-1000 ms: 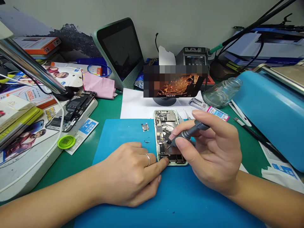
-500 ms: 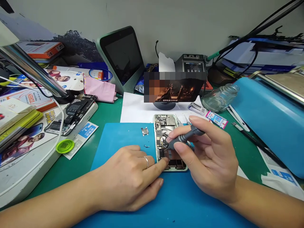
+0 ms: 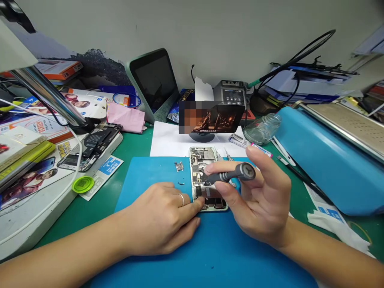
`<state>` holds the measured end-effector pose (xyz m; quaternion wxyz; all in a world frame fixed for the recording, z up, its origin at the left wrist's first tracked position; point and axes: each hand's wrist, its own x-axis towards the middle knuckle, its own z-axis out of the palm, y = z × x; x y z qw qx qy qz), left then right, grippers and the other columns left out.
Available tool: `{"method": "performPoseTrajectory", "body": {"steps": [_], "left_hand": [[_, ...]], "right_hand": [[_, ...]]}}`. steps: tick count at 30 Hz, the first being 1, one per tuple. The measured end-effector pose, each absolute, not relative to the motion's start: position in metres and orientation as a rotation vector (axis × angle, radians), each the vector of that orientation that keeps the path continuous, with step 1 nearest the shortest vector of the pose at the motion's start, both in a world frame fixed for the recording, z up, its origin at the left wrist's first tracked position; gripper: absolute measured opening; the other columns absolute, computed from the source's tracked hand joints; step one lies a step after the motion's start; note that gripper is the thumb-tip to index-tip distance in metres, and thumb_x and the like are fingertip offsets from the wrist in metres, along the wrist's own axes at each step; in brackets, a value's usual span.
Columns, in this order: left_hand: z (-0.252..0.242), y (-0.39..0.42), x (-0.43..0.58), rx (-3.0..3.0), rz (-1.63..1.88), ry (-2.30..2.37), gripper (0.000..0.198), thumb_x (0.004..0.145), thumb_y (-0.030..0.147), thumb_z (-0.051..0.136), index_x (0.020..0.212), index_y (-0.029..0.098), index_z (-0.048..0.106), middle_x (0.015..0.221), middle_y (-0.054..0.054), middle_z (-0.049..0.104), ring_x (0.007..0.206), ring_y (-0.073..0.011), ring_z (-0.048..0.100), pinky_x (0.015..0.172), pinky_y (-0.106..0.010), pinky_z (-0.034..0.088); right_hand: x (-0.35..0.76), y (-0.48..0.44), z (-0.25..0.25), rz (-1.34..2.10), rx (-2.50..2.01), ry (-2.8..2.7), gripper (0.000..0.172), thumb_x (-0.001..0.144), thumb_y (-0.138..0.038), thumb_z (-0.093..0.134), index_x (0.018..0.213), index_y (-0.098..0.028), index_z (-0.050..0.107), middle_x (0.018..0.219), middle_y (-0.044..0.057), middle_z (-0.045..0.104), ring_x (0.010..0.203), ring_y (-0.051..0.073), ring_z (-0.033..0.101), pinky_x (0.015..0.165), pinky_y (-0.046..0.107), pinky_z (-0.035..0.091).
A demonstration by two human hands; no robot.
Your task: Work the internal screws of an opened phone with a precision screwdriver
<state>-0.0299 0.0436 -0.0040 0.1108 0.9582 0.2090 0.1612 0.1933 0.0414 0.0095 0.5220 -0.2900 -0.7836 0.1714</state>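
Screwdriver (image 3: 227, 176), cylindrical and ringed, slants over the flat, rectangular phone (image 3: 207, 153).

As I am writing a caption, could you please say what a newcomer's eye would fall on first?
Probably the opened phone on the blue mat at centre, its near end touched by the left hand, with the right hand holding a dark grey tool over it. A lit screen glows behind, and a bright green lid lies at left.
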Motion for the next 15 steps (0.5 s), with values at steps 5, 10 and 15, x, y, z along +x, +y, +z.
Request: {"method": "performPoseTrajectory", "body": {"steps": [5,10,15], "left_hand": [[-0.006,0.043,-0.03,2.817,0.476,0.613,0.033,0.104,0.028,0.041,0.126,0.014,0.062,0.072,0.001,0.064,0.058,-0.0195,0.057,0.055,-0.039,0.037],[-0.007,0.043,-0.03,2.814,0.499,0.615,0.03,0.104,0.027,0.04,0.12,0.016,0.063,0.072,0.0,0.064,0.057,-0.0195,0.058,0.055,-0.038,0.035],[-0.007,0.042,-0.029,2.831,0.514,0.601,0.029,0.104,0.027,0.04,0.119,0.016,0.063,0.071,0.0,0.064,0.057,-0.0193,0.059,0.056,-0.037,0.036]], "right_hand": [[0.232,0.045,0.033,0.089,-0.853,-2.163,0.057,0.086,0.002,0.066,0.134,-0.026,0.059,0.127,0.003,0.074,0.116,0.021,0.072,0.107,0.033,0.057],[0.28,0.054,0.041,-0.16,-0.698,-2.576,0.04,0.09,0.004,0.055,0.122,-0.017,0.066,0.131,0.013,0.071,0.129,0.027,0.064,0.11,0.044,0.056],[0.304,0.064,0.033,-0.182,-0.769,-2.659,0.038,0.093,0.0,0.054,0.124,-0.019,0.068,0.139,0.011,0.064,0.134,0.028,0.058,0.111,0.047,0.054]]}}
